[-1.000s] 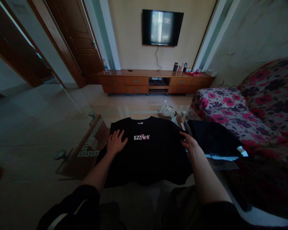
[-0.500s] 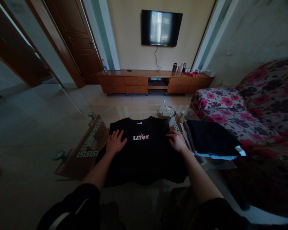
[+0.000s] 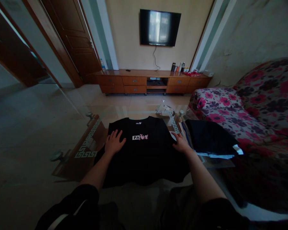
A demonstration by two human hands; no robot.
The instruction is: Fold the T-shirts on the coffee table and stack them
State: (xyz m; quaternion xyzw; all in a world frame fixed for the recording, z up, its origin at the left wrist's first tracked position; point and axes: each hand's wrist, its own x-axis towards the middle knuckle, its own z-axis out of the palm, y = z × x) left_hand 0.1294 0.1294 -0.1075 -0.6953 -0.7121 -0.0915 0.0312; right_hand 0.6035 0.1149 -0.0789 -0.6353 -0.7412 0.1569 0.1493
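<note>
A black T-shirt (image 3: pixel 144 156) lies spread face up on a low glass table (image 3: pixel 86 150), its collar pointing away from the person and its small white-and-pink chest print showing. Its near hem hangs over the table's front edge.

The left hand (image 3: pixel 114 143) rests flat on the shirt's left shoulder area, palm down, fingers spread wide and holding nothing. The right hand (image 3: pixel 181 144) sits at the shirt's right edge, level with the print, its fingers touching the cloth. From here I cannot tell whether it pinches the fabric or only presses on it. Both forearms are bare, with dark sleeves pushed up.

Just to the right of the shirt, on the same table, sits a stack of folded dark clothes (image 3: pixel 208 140). Beyond that is a flowered sofa (image 3: pixel 254 108). On the far wall hangs 1 television (image 3: pixel 160 27) above a long wooden cabinet (image 3: pixel 134 81).
</note>
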